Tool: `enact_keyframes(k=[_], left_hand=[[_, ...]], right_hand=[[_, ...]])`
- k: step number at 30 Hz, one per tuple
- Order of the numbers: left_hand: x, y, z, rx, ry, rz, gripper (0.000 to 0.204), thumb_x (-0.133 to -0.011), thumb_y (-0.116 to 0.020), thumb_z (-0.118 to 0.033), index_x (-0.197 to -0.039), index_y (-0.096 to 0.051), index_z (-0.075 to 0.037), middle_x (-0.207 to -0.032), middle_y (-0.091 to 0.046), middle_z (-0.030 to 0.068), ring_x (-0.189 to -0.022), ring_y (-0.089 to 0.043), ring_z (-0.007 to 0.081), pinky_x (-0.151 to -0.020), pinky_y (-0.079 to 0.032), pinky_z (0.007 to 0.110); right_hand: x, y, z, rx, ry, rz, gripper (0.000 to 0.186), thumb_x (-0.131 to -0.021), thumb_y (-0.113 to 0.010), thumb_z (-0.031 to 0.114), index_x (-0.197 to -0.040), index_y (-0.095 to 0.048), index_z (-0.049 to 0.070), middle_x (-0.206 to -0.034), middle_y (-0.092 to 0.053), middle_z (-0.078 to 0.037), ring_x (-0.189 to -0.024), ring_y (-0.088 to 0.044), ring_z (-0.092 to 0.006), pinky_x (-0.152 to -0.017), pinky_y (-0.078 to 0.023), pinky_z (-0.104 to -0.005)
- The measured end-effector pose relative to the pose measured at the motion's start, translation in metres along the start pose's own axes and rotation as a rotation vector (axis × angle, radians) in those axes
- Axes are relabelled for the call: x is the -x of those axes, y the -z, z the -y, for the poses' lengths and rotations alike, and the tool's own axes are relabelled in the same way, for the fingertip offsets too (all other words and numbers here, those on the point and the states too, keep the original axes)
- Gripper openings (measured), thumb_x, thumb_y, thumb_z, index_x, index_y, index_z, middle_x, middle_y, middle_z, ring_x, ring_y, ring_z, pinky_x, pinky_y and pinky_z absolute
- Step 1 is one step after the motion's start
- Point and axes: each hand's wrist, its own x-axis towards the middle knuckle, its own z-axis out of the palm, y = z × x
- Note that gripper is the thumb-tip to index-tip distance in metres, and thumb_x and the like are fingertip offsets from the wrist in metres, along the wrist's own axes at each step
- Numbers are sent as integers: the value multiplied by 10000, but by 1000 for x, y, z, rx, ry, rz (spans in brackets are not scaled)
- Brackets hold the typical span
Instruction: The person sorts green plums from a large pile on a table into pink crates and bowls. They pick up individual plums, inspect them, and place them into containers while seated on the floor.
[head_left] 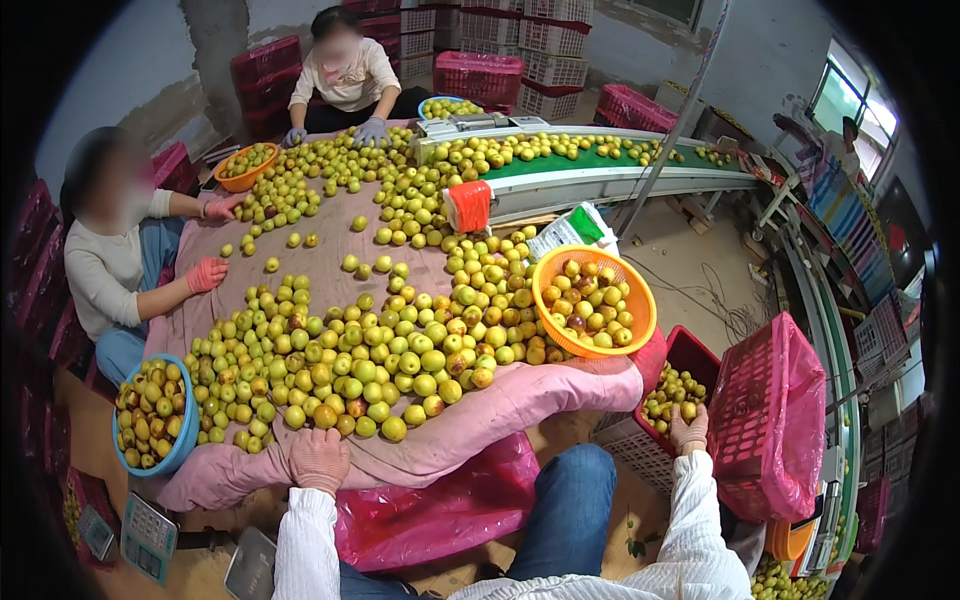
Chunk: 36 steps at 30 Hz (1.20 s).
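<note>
Round yellow-green fruits [370, 350], which look like jujubes, some with brown blotches, lie heaped on a table covered with pink cloth [490, 405]. My left hand [319, 460], in a pinkish glove, rests on the padded front edge, its fingers lying against the cloth beside the nearest fruits. On the right, my right hand [688, 432] reaches into a red-lined crate [690, 352] partly filled with jujubes. A jujube [688, 410] shows at its fingertips, and the fingers are curled around it; the palm side is partly hidden.
An orange basket [644, 300] of browner fruits stands at the table's right, a blue basket [185, 440] at its left. Two co-workers sit across, their gloved hands [208, 275] among the fruits. A green conveyor [560, 166] feeds from behind. A pink-lined crate [765, 420] leans at right.
</note>
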Motion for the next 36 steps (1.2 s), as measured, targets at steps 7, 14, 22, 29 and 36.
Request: enact_keyframes(k=[7,14,22,29,36], left_hand=[[11,7,10,-49,10,-1,209,-771,-670,-305,-792,-612,-106,-877,-598,103,-817,-588,305,-742,-458,459],[-4,8,3,31,-64,-82,178,-736,-671,-278,-742,-597,-116,-787,-578,92,-745,-588,286,-677,-455,460],[-1,9,6,41,-36,-65,179,-720,-681,-258,-725,-586,-106,-761,-561,108,-748,-569,313,-661,-445,456],[-17,-2,0,122,-87,-58,190,-693,-699,-256,-710,-553,-135,-761,-542,70,-732,-562,283,-629,-439,443],[9,18,12,49,-26,-21,177,-689,-690,-232,-711,-544,-134,-760,-521,71,-728,-535,278,-649,-428,432]], right_hand=[[201,-198,-146,727,-181,871,471,-959,-618,251,-1338,-480,9,-1206,-617,-160,-1106,-620,-268,-898,-542,-342],[107,-343,-321,1722,906,1124,651,-909,-592,439,-1415,-453,53,-1424,-485,-187,-1304,-485,-352,-1078,-397,-425],[113,-431,-399,2378,450,1241,711,-928,-425,648,-1346,-554,87,-1280,-611,-212,-1250,-545,-366,-1036,-431,-493],[-101,-478,-346,2608,848,524,314,-852,-647,284,-1085,-731,92,-1171,-690,-167,-1080,-669,-362,-899,-545,-477],[-56,-472,-417,2754,613,478,460,-958,-533,285,-1405,-515,182,-1505,-413,-94,-1366,-438,-309,-1036,-459,-481]])
